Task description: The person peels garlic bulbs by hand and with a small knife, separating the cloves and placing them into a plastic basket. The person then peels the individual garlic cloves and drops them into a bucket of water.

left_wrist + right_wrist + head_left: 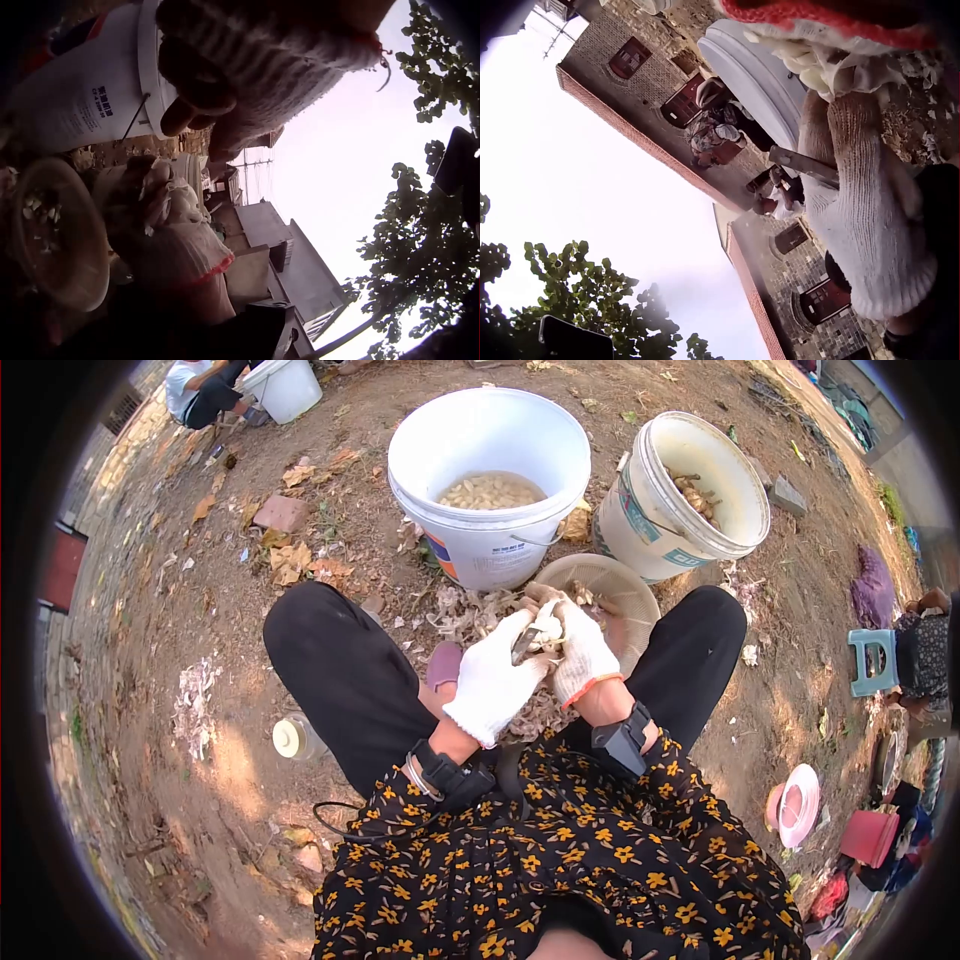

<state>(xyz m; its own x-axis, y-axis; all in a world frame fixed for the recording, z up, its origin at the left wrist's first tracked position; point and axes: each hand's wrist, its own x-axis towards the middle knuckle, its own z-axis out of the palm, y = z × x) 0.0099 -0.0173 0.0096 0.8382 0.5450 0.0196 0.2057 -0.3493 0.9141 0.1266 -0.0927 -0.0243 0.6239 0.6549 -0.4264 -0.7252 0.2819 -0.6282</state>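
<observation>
Both hands wear white knit gloves and meet between the knees in the head view. My right hand (582, 650) grips a head of garlic (545, 624) with papery skin loosened around it. The left hand (497, 678) holds a small knife (802, 165), its flat grey metal sticking out past the fingers in the right wrist view. Left fingertips are right at the garlic. Just beyond the hands is a round beige basket (643, 622) with pale bits inside. Garlic skins (545, 715) lie on the ground beneath.
A white bucket (490, 550) holds peeled cloves in water. To its right, a second bucket (640, 530) holds unpeeled garlic. A lidded jar (290, 739) stands left of the knee. Other people, a blue stool (873, 662) and a pink bowl-shaped thing (798, 807) are farther off.
</observation>
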